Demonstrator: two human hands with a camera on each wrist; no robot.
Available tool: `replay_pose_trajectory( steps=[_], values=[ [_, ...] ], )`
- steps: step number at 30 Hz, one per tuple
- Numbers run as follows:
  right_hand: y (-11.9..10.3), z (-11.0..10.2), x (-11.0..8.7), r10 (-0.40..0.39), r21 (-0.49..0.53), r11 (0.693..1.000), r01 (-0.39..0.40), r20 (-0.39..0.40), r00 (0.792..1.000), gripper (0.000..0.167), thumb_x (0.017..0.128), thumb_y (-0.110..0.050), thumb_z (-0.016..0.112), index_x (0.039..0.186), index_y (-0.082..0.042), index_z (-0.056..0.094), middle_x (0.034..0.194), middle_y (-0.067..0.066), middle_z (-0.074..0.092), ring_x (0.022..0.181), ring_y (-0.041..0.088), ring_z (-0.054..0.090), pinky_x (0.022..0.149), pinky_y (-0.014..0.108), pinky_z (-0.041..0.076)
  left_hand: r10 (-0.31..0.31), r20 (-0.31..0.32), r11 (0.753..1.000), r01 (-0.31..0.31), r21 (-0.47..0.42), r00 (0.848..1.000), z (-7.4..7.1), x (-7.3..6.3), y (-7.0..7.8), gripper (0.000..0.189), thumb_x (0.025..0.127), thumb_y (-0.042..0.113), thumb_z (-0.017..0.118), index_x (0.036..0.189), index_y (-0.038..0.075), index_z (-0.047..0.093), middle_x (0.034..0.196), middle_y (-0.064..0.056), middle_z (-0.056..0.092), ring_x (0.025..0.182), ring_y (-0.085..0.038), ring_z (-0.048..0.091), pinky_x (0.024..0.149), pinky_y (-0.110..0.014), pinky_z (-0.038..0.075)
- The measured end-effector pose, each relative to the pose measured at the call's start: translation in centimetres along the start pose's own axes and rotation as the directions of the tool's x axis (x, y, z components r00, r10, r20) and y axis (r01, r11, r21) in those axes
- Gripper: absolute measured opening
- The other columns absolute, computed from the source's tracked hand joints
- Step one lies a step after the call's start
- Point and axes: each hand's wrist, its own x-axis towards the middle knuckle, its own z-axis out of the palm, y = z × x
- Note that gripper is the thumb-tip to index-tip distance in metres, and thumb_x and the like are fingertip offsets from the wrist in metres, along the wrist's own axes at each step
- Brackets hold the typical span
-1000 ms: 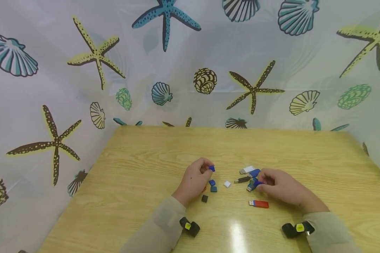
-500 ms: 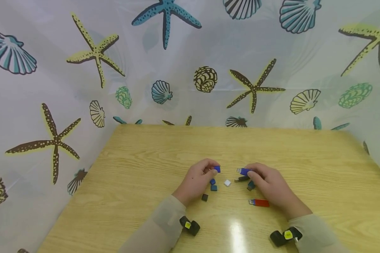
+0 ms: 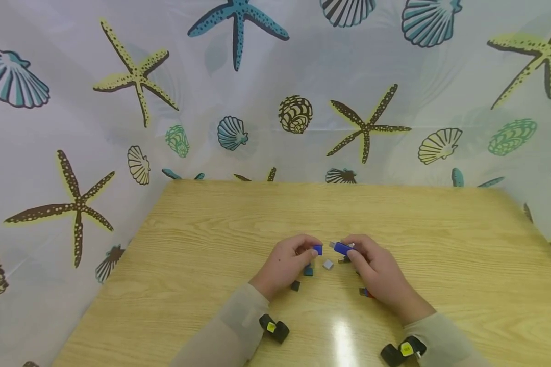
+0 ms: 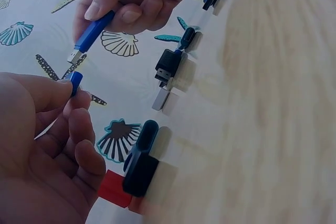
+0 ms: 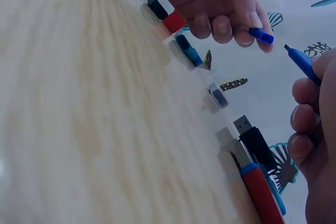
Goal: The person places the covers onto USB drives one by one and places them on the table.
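Note:
My left hand (image 3: 282, 265) pinches a small blue USB stick cap (image 3: 318, 250) between thumb and fingertips, its hollow end toward the right. In my right hand (image 3: 378, 275) is a blue USB flash drive (image 3: 343, 248), pinched by thumb and fingers with its metal plug pointing at the cap. In the left wrist view a short gap separates the plug of the flash drive (image 4: 93, 34) from the cap (image 4: 76, 81). The right wrist view also has the cap (image 5: 261, 35) and the drive (image 5: 303, 65) apart, both above the table.
Loose caps lie on the wooden table (image 3: 211, 224): white (image 3: 328, 264), teal (image 3: 308, 271), black (image 3: 296, 286) and red (image 5: 174, 22). Under the right hand lie a black flash drive (image 5: 257, 145) and a red one (image 5: 262, 195). A patterned curtain (image 3: 257, 92) stands behind.
My right hand has lifted the blue flash drive from the cluster and carried it left toward the cap. My left hand has shifted slightly right with the cap.

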Motion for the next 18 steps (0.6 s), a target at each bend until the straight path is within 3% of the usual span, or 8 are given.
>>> replay_pose_trajectory(
  steps=[8,18],
  values=[
    [-0.21,0.25,-0.06,-0.010,-0.013,1.000,0.010,0.019,1.000,0.020,0.108,-0.020,0.051,0.123,-0.027,0.060,0.072,-0.003,0.057,0.056,0.010,0.046,0.053,0.029,0.041,0.016,0.010,1.000,-0.016,0.005,1.000,0.19,0.03,0.01,0.020,0.104,0.030,0.060,0.122,0.031,0.069,0.104,0.009,0.068,0.090,-0.015,0.059,0.078,-0.035,0.050],
    [-0.06,0.41,-0.05,-0.025,-0.013,1.000,0.026,0.060,0.998,0.021,0.105,-0.017,0.055,0.125,-0.022,0.061,0.067,-0.010,0.049,0.052,0.007,0.042,0.051,0.028,0.040,0.026,0.023,1.000,-0.026,0.011,0.999,0.31,-0.14,0.21,0.025,0.104,0.030,0.061,0.126,0.022,0.069,0.103,0.008,0.067,0.089,-0.016,0.058,0.076,-0.034,0.050]
  ],
)
